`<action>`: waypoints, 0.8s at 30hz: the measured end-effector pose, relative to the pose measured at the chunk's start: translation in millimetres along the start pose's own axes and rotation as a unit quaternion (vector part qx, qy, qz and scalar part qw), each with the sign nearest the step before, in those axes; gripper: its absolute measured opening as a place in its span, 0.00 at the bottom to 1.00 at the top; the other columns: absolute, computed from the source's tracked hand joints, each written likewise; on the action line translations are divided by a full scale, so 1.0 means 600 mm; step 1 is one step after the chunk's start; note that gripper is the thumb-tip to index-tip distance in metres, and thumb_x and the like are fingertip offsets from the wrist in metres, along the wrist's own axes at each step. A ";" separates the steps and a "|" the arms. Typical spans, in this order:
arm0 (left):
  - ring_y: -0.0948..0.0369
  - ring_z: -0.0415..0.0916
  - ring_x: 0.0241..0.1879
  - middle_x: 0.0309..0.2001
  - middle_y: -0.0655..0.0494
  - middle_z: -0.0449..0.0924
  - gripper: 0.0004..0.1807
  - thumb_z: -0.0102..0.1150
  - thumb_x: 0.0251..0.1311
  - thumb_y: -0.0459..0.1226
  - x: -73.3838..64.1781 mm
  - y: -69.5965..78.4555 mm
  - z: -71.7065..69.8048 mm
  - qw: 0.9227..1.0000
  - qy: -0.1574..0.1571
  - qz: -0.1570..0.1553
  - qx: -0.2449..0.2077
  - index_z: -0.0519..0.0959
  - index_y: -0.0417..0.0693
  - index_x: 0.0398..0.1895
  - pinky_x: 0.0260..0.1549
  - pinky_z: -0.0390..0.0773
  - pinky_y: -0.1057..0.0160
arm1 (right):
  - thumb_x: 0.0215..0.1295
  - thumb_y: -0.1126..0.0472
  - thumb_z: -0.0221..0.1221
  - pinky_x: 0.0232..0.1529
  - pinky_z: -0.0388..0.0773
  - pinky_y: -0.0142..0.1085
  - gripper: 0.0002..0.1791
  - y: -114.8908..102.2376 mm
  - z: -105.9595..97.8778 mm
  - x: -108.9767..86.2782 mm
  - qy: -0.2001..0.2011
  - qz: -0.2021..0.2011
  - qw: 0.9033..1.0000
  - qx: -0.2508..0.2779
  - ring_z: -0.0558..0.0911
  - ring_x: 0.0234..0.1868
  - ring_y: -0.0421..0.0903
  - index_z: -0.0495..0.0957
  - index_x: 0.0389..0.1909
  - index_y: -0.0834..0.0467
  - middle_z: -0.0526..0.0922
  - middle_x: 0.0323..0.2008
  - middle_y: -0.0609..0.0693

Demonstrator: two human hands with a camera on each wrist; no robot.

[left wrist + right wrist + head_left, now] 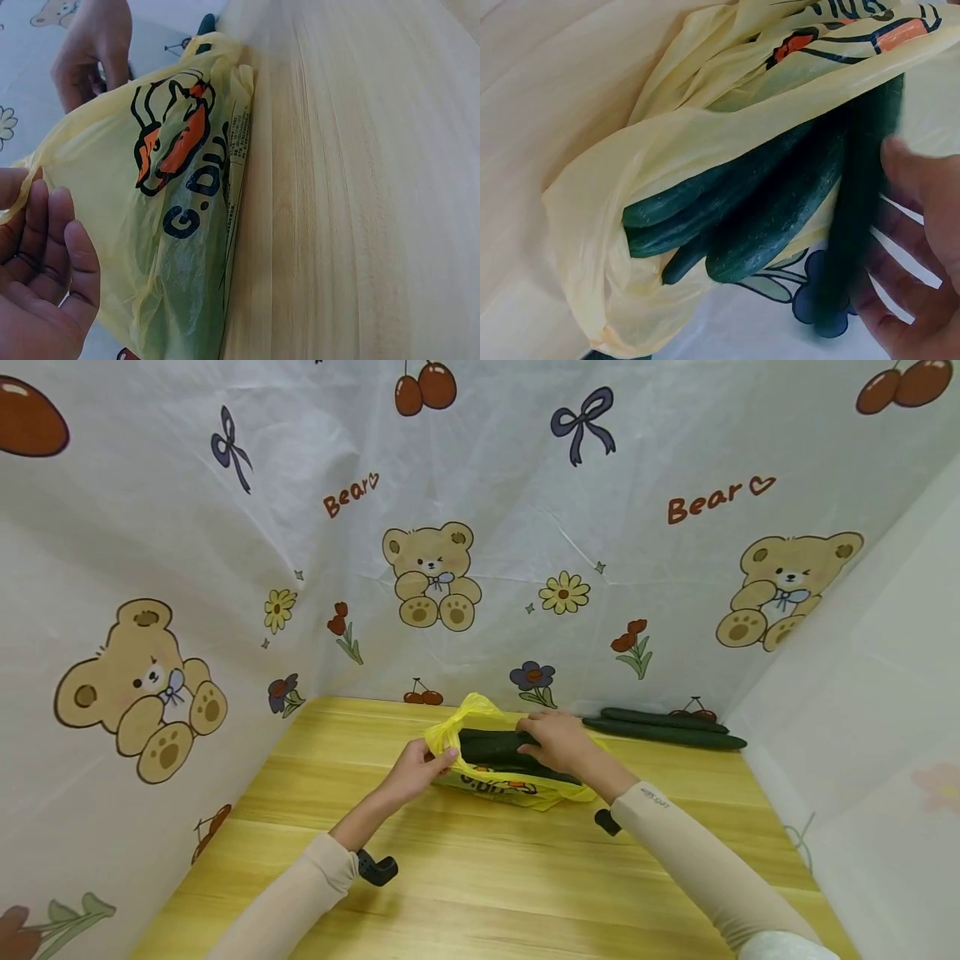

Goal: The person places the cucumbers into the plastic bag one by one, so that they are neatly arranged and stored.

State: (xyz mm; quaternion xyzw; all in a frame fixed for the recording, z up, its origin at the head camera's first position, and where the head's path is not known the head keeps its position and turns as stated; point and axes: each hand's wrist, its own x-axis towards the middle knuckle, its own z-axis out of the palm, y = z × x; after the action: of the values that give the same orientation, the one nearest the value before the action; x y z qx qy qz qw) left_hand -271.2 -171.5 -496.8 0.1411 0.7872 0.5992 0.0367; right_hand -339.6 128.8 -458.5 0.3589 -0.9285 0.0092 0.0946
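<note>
Bag (169,202) lies on table (450,885), mouth spread, printed side toward the person. Left hand (415,771) pinches its rim between thumb and forefinger, other fingers loosely bent, not gripping. Right hand (561,742) is at the mouth with one cucumber (859,202), thumb on one side, fingers on the other; fingers partly curled, grip looks light. How firm, can't tell; that cucumber is blurred in the right wrist view. It slants across the mouth: one end behind the rim, the other outside the film.

Progress: looks partway. Several cucumbers lie side by side inside the bag, ends showing at the mouth; exact count can't be told, as the film hides part of them. Two more lie on the table at the back right, near the wall sheet (510,643): front cucumber (667,733) and back cucumber (664,718), side by side, neither touched by a hand. Judging by layout, the held one is mid-handling, not settled in or fully out. Whether cucumbers are going in or coming out, can't tell from this moment.
</note>
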 end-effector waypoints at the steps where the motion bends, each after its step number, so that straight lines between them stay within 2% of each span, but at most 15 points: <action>1: 0.41 0.75 0.37 0.37 0.48 0.79 0.14 0.59 0.81 0.43 0.001 0.000 0.000 1.000 0.001 -0.001 0.000 0.80 0.40 0.50 0.40 0.82 0.48 | 0.73 0.49 0.70 0.50 0.88 0.49 0.18 0.002 -0.001 -0.002 0.002 0.001 1.000 -0.001 0.89 0.47 0.50 0.85 0.58 0.51 0.90 0.52 0.49; 5: 0.35 0.75 0.40 0.39 0.44 0.80 0.13 0.59 0.81 0.44 0.002 0.001 0.001 1.000 0.004 -0.002 0.000 0.80 0.41 0.50 0.42 0.83 0.45 | 0.71 0.53 0.72 0.48 0.89 0.49 0.16 0.015 -0.003 -0.012 0.008 0.017 1.000 0.000 0.89 0.48 0.52 0.86 0.56 0.52 0.90 0.52 0.50; 11: 0.36 0.74 0.39 0.36 0.50 0.79 0.14 0.59 0.81 0.44 0.001 0.000 0.002 1.000 0.003 -0.008 0.005 0.80 0.41 0.50 0.41 0.82 0.47 | 0.73 0.53 0.70 0.48 0.89 0.51 0.16 0.039 -0.004 -0.034 -0.011 0.048 0.999 0.023 0.88 0.51 0.54 0.86 0.57 0.53 0.90 0.57 0.51; 18: 0.34 0.76 0.42 0.38 0.52 0.80 0.14 0.59 0.81 0.44 0.001 -0.001 0.003 1.000 0.010 -0.016 0.007 0.80 0.41 0.52 0.46 0.84 0.42 | 0.73 0.53 0.70 0.47 0.88 0.52 0.15 0.083 -0.016 -0.069 -0.007 0.070 0.997 0.038 0.89 0.48 0.55 0.86 0.55 0.54 0.91 0.52 0.52; 24: 0.44 0.78 0.39 0.39 0.51 0.81 0.15 0.60 0.81 0.45 0.001 -0.002 0.004 1.000 0.007 -0.019 0.010 0.80 0.41 0.53 0.45 0.84 0.46 | 0.75 0.53 0.68 0.51 0.87 0.55 0.16 0.135 -0.028 -0.111 -0.023 0.114 0.992 0.054 0.89 0.51 0.56 0.86 0.57 0.55 0.91 0.52 0.54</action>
State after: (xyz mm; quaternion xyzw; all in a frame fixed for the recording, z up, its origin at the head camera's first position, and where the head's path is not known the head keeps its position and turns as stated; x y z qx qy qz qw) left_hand -271.4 -169.2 -498.7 0.1223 0.7962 0.5911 0.0411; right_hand -342.9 234.6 -450.0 0.2551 -0.9635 0.0615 0.0524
